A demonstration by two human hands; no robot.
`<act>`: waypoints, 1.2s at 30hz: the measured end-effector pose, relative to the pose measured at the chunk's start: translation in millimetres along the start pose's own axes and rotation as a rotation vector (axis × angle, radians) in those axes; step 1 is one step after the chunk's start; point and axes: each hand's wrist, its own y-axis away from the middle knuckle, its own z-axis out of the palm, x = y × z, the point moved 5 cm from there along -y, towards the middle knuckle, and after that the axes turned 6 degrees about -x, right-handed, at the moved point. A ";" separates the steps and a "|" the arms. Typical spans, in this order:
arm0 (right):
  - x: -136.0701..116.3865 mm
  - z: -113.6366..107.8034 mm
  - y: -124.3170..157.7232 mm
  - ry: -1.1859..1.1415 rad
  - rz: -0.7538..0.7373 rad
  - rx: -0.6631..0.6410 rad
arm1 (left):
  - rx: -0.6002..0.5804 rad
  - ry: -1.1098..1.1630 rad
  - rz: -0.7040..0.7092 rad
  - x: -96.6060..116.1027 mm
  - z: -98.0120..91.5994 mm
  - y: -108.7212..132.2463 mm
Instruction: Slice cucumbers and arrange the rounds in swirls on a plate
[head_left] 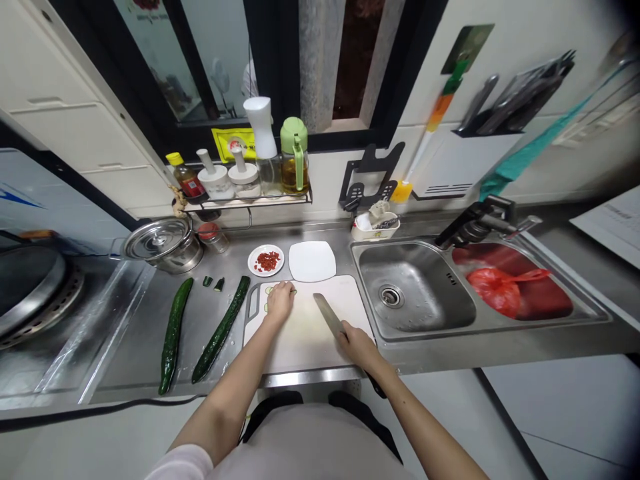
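Observation:
A white cutting board (pixel 345 303) lies on the steel counter in front of me. My left hand (pixel 280 301) rests at its far left corner, fingers curled over pale cucumber slices (pixel 271 290) that peek out from under it. My right hand (pixel 357 345) grips the handle of a kitchen knife (pixel 329 315), whose blade points up and left over the board, clear of the left hand. Two whole dark green cucumbers (pixel 173 333) (pixel 221 328) lie on the counter left of the board, with two cut end pieces (pixel 213 283) beyond them.
A small plate of chopped red chilli (pixel 266 260) and a square white plate (pixel 312 261) sit behind the board. The sink (pixel 415 293) lies to the right, with a red bag (pixel 495 288) in its second basin. A lidded pot (pixel 163 243), a stove and a condiment shelf (pixel 247 180) stand at left.

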 end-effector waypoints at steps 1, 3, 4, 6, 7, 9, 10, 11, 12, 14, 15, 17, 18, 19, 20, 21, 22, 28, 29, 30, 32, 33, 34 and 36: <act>-0.3 0.1 -0.4 0.003 0.000 -0.001 | 0.007 0.021 -0.008 -0.5 -0.7 1.8; -1.0 0.7 -1.4 0.009 0.000 -0.010 | 0.020 0.092 -0.036 -2.9 -1.1 6.1; -1.3 1.1 -2.1 0.013 0.000 -0.015 | 0.020 0.140 -0.059 -4.9 -0.3 8.6; -2.6 1.7 -3.0 0.024 -0.010 -0.019 | 0.003 0.246 -0.121 -9.4 3.6 14.4; -3.4 1.7 -3.2 0.030 -0.015 -0.017 | -0.008 0.293 -0.151 -11.5 6.3 17.5; -5.2 1.2 -2.3 0.049 -0.018 -0.010 | -0.023 0.355 -0.191 -14.2 11.6 23.8; -6.4 0.7 -1.2 0.061 -0.019 -0.008 | -0.027 0.368 -0.202 -15.1 13.8 26.7; -8.0 0.0 0.3 0.076 -0.021 -0.007 | -0.033 0.370 -0.211 -15.8 15.8 29.4; -10.1 -0.7 2.2 0.094 -0.027 -0.009 | -0.040 0.364 -0.216 -16.4 17.3 31.7; -15.4 -1.9 6.4 0.141 -0.054 -0.022 | -0.055 0.334 -0.220 -17.6 18.9 35.3; -18.3 -2.3 8.4 0.166 -0.070 -0.030 | -0.062 0.314 -0.219 -18.1 19.0 36.5; -23.6 -2.4 11.7 0.209 -0.098 -0.046 | -0.072 0.266 -0.218 -19.2 18.0 38.2; -25.9 -2.1 12.8 0.223 -0.110 -0.051 | -0.075 0.238 -0.218 -19.7 17.2 38.7; -27.9 -1.5 13.5 0.232 -0.121 -0.055 | -0.075 0.205 -0.218 -20.2 16.1 39.0; -29.6 -0.7 13.8 0.237 -0.130 -0.056 | -0.072 0.169 -0.216 -20.5 14.9 39.2; -31.1 0.4 13.8 0.240 -0.139 -0.057 | -0.067 0.132 -0.211 -20.7 13.7 39.3; -32.5 1.6 13.7 0.242 -0.147 -0.057 | -0.061 0.098 -0.203 -20.7 12.6 39.3; -39.3 6.2 12.8 0.299 -0.159 -0.062 | -0.066 0.032 -0.186 -22.9 10.9 35.9; -40.2 6.2 12.7 0.301 -0.157 -0.065 | -0.071 0.031 -0.186 -23.6 11.1 34.8; -40.9 6.2 12.7 0.298 -0.156 -0.069 | -0.075 0.030 -0.185 -24.2 11.2 33.7; -41.8 6.5 12.5 0.292 -0.151 -0.083 | -0.082 0.034 -0.180 -25.1 11.6 31.4; -42.1 6.9 12.4 0.292 -0.149 -0.090 | -0.085 0.037 -0.179 -25.7 11.8 30.3; -42.4 7.4 12.3 0.292 -0.149 -0.094 | -0.088 0.040 -0.181 -26.2 12.0 29.4; -42.9 8.2 12.3 0.297 -0.149 -0.092 | -0.095 0.043 -0.188 -26.9 12.4 28.0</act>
